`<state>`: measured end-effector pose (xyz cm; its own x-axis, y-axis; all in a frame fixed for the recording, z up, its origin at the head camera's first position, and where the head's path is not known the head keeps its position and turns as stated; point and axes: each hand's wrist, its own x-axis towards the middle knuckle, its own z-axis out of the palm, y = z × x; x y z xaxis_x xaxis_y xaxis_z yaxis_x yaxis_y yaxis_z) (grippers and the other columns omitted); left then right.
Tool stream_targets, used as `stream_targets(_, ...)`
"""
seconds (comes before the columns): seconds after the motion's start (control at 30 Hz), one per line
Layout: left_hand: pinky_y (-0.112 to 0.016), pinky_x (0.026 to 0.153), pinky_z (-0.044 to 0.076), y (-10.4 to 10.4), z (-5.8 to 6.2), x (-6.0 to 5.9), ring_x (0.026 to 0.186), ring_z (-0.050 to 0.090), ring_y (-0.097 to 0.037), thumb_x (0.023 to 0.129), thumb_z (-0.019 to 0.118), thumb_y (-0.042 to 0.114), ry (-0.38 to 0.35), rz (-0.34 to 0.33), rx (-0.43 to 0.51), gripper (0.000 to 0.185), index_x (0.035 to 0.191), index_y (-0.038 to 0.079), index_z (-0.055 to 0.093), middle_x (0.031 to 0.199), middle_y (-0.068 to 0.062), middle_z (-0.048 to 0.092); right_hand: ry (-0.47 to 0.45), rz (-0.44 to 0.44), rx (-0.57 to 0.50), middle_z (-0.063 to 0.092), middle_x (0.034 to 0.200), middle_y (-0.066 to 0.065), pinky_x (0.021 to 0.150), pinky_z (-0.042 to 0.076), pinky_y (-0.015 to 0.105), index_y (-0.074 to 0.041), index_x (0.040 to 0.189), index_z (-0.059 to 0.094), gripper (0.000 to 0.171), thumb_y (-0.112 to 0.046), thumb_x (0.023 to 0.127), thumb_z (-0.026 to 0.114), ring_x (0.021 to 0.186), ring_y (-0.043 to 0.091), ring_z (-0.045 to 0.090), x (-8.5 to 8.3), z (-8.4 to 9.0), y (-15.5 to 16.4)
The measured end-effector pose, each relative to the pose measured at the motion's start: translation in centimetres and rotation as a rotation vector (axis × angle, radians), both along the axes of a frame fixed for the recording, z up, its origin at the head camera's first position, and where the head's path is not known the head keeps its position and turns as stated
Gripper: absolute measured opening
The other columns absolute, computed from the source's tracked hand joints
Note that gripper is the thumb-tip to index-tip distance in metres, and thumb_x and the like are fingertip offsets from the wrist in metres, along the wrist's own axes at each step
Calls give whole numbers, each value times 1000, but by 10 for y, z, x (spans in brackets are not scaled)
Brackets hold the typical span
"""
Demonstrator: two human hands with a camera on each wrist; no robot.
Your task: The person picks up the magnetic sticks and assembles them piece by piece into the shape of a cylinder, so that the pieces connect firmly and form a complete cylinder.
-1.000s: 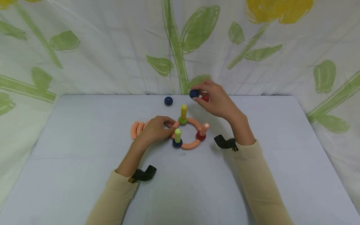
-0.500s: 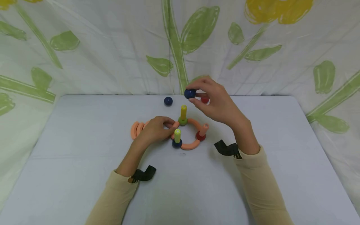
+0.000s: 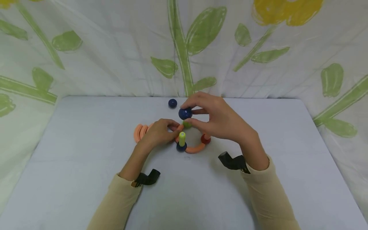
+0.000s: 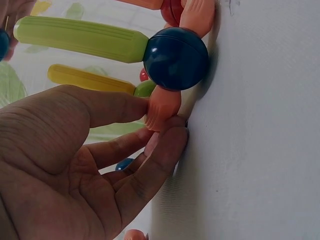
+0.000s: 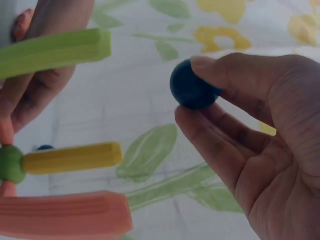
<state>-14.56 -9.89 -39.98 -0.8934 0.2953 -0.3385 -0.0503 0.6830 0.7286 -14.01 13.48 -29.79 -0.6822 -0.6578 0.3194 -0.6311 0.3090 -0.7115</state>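
Observation:
My left hand pinches a curved orange piece of a ring lying on the table. Balls join the ring's curved pieces: a dark blue ball, a green ball and a red ball. Upright sticks stand in them: a yellow-green stick in the blue, a yellow stick in the green, an orange stick in the red. Between thumb and fingers my right hand holds a loose dark blue ball above the ring's far side, near the yellow stick's top.
Several more curved orange pieces lie left of the ring, partly behind the left hand. Another dark blue ball sits near the back edge of the white table. A cloth with painted flowers hangs behind the table.
My right hand has carried the blue ball left and toward me, from the back edge to over the green ball's yellow stick. My left hand has stayed on the ring.

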Motion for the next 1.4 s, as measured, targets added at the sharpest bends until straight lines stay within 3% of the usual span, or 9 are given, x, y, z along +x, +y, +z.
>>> stream_targets(0.2,-34,87,52,-3,-3,0,99,67,-20,102,67,33,33,-25,13,35,126,9,75,112,-7,77,-56,24,4,70,120,2,94,61,27,-7,121,71,30,-1,92,79,114,13,66,12,-7,-6)
stream_targets(0.37,-31,82,49,-3,-2,-1,92,64,-20,98,68,26,47,-33,28,29,119,8,76,107,-8,75,-60,43,39,67,119,0,97,61,28,-9,121,71,30,-3,93,79,113,10,64,20,-8,-10)
stream_targets(0.6,-33,86,50,-2,0,-1,96,64,-21,95,68,24,25,-30,22,33,122,7,75,109,-9,75,33,45,158,64,115,-5,72,51,26,-16,123,71,28,-13,96,77,89,5,55,26,-5,-9)
stream_targets(0.8,-36,90,52,-3,1,0,100,66,-23,97,70,28,24,-25,20,37,126,6,74,111,-10,75,11,61,191,62,112,-8,79,52,24,-19,123,72,27,-15,96,78,92,2,57,24,-10,-10)
stream_targets(1.4,-37,92,53,-4,-1,0,102,67,-23,97,70,27,27,-27,36,38,128,5,74,112,-11,76,18,68,220,63,109,-8,78,53,26,-20,122,72,29,-20,95,81,89,3,55,22,-9,-9)
